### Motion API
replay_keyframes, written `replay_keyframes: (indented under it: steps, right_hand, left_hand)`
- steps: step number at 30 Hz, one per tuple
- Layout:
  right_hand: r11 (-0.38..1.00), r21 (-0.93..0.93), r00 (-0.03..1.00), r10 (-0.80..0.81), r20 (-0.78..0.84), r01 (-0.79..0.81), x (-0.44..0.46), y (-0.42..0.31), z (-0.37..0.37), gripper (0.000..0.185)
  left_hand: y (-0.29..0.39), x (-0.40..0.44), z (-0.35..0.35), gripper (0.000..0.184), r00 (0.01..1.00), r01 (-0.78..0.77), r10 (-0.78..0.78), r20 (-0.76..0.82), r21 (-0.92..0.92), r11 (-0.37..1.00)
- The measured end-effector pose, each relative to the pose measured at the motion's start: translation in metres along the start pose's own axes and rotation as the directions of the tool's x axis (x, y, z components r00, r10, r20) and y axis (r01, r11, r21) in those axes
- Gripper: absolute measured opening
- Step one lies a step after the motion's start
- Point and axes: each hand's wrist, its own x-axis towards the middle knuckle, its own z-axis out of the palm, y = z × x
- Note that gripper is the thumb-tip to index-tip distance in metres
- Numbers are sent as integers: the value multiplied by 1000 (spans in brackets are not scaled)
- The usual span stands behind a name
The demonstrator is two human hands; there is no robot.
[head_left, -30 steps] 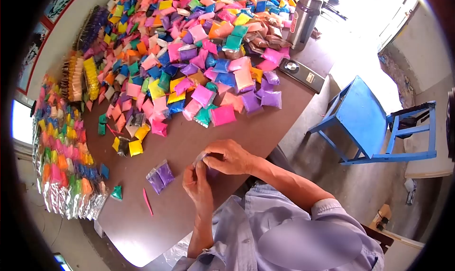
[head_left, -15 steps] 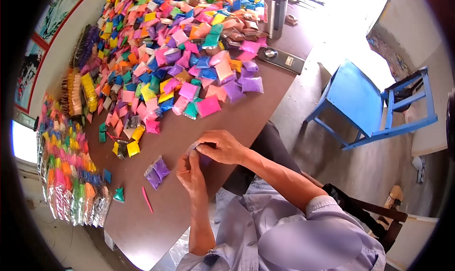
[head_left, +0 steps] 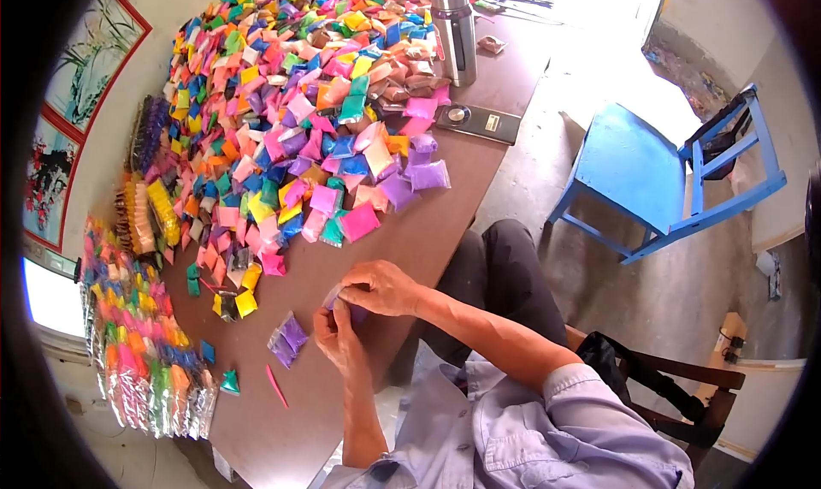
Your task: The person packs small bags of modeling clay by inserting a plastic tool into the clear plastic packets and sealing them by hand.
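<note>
Both hands meet over the near side of the brown table (head_left: 256, 412). My left hand (head_left: 342, 342) pinches a small clear plastic packet (head_left: 332, 297) with purple in it. My right hand (head_left: 381, 288) grips the top of the same packet, its fingers covering most of it. Left of my hands, a packet of purple stuff (head_left: 288, 338) lies flat on the table. Further left lie a thin pink stick (head_left: 276, 386) and a small green packet (head_left: 230, 381).
A large heap of colourful packets (head_left: 282, 138) covers the far table. Bundled clear bags (head_left: 145, 361) line the left edge. A steel flask (head_left: 453, 40) stands beside a dark flat device with a dial (head_left: 479, 123). A blue chair (head_left: 633, 172) is on the right.
The view has shifted, so the table things sit a little differently in it. Both hands keep their hold on the packet, with slight finger movement.
</note>
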Motion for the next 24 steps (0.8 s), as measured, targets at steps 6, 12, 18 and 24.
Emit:
replay_keyframes:
  steps: [6, 12, 18, 24]
  right_hand:
    - [995, -29, 995, 95, 28, -94, 2, -5, 2, 26]
    - [983, -90, 984, 168, 59, -163, 9, -6, 7, 25]
    - [981, -117, 988, 154, 8, -152, 9, -10, 17, 23]
    - [933, -244, 963, 267, -31, -266, 4, -33, 14, 26]
  left_hand:
    - [-9, 2, -2, 21, 998, -57, 59, -39, 59, 997]
    - [-1, -2, -2, 22, 1000, 14, -16, -15, -131, 991]
    - [-7, -1, -4, 17, 999, -29, 27, -17, -152, 988]
    - [-12, -1, -8, 16, 999, -51, 50, -16, -90, 995]
